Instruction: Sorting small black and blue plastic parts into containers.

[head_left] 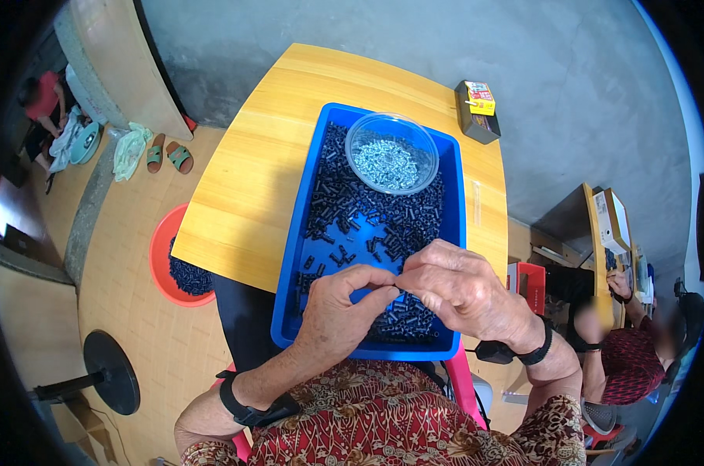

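Note:
My left hand [338, 312] and my right hand [462, 289] meet over the near part of a blue tray [460, 198]. On each hand, thumb and forefinger are pinched together, and the fingertips touch or nearly touch. Whatever lies between them is too small and too covered to name. Many small black cylindrical parts [410, 225] are spread over the tray, heaped at the far side and below my right hand. A clear round plastic bowl [351, 161] rests on the heap at the tray's far end, holding small silvery metal pieces [385, 165].
The tray sits on a yellow wooden table [247, 182]. At the table's far right stands a black box [482, 128] with a yellow packet. A red basin [161, 260] of black parts is on the floor at left. Other people sit at far left and right.

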`<move>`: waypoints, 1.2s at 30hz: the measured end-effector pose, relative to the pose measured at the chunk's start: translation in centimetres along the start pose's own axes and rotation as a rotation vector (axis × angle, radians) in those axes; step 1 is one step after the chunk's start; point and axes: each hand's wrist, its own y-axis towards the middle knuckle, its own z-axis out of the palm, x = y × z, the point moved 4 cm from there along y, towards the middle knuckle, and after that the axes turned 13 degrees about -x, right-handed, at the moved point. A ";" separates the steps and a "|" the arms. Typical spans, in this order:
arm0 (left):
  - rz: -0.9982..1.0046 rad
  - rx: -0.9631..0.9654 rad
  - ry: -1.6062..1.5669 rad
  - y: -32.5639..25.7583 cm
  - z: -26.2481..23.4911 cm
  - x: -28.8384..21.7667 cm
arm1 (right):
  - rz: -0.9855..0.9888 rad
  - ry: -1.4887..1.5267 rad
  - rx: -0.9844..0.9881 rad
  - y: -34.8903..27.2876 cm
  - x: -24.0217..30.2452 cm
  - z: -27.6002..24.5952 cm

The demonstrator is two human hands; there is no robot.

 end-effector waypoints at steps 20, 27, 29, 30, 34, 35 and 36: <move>-0.127 0.042 -0.211 0.3 0.2 1.4 | 0.288 0.177 -0.176 -1.5 -1.6 1.1; -0.144 0.050 -0.273 0.1 0.3 1.5 | 0.304 0.176 -0.230 -2.2 -1.9 1.0; -0.153 0.063 -0.272 0.1 0.3 1.6 | 0.314 0.184 -0.231 -2.4 -2.0 1.1; -0.139 0.065 -0.264 0.1 0.4 1.6 | 0.323 0.193 -0.232 -2.4 -2.0 1.1; -0.124 0.052 -0.278 0.1 0.5 1.6 | 0.296 0.183 -0.253 -2.6 -1.9 1.4; -0.124 0.052 -0.278 0.0 0.6 1.4 | 0.298 0.164 -0.266 -2.8 -1.9 1.5; -0.107 0.023 -0.200 0.0 0.4 1.1 | 0.299 0.146 -0.278 -2.9 -1.9 1.5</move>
